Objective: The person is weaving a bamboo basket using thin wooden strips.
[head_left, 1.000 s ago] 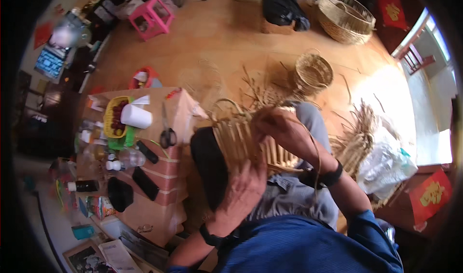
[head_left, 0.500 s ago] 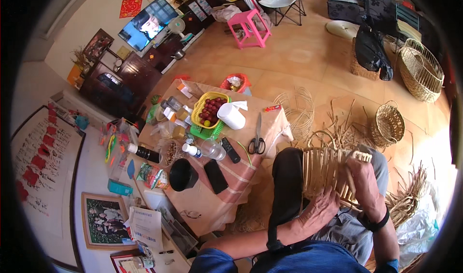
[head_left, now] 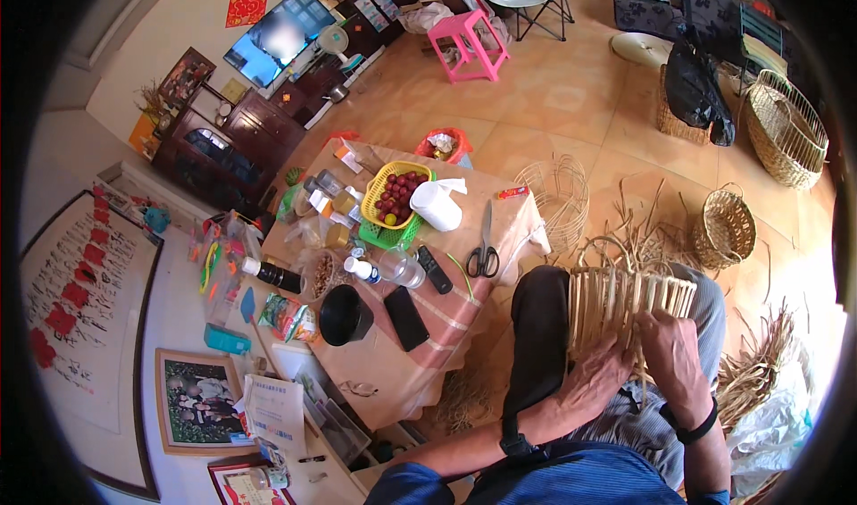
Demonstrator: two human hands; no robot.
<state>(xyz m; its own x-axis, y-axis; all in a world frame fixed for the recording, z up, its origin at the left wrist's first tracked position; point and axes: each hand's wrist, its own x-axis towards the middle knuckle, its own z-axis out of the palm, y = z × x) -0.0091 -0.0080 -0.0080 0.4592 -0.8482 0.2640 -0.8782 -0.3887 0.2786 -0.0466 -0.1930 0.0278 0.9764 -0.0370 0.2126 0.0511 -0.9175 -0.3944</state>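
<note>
A small wicker basket [head_left: 591, 304] of pale upright strips lies tilted across my lap, its loop handle at the far side. My left hand [head_left: 600, 371] is closed at its near edge, fingertips against the strips. Just to the right, my right hand [head_left: 669, 351] is curled into a pinch at the same edge. A thin weaving strand [head_left: 641, 367] shows between the two hands; its ends are hidden by fingers.
To the left a cloth-covered table [head_left: 451, 335] holds scissors [head_left: 484, 259], a phone [head_left: 406, 319], a black bowl [head_left: 345, 316] and a yellow fruit basket [head_left: 371, 203]. Loose strands [head_left: 759, 367] and a finished-looking basket [head_left: 724, 228] are on the floor at right.
My right hand has moved down from the basket's right end to its near edge, beside my left hand. The basket has turned slightly, showing more of its right end.
</note>
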